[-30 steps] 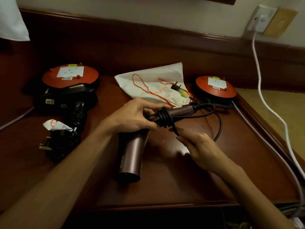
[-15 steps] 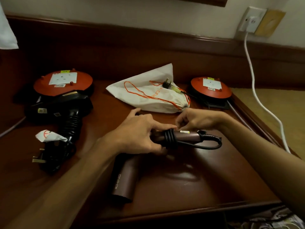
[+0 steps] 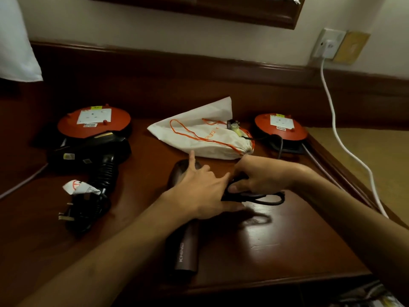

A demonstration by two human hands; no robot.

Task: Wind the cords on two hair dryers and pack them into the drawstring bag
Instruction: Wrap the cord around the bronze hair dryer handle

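Note:
A brown hair dryer (image 3: 185,251) lies on the wooden table (image 3: 276,244), barrel toward me. My left hand (image 3: 199,191) rests over its body with the fingers spread. My right hand (image 3: 259,178) curls round the handle and the black cord (image 3: 272,199) wound on it; a loop of cord sticks out to the right. The cord's plug (image 3: 234,126) lies on the white drawstring bag (image 3: 205,134) with orange strings, just behind my hands. A black hair dryer (image 3: 93,151) lies at the left with its cord bundled (image 3: 86,209) near it.
Two orange cable reels stand at the back, one on the left (image 3: 94,121) and one on the right (image 3: 280,127). A white cable (image 3: 338,134) hangs from a wall socket (image 3: 327,44) at the right. The table's right edge drops to a carpeted floor.
My right hand has come down onto the handle and closed over the wound cord. My left hand has spread its fingers over the dryer body. The view has shifted slightly.

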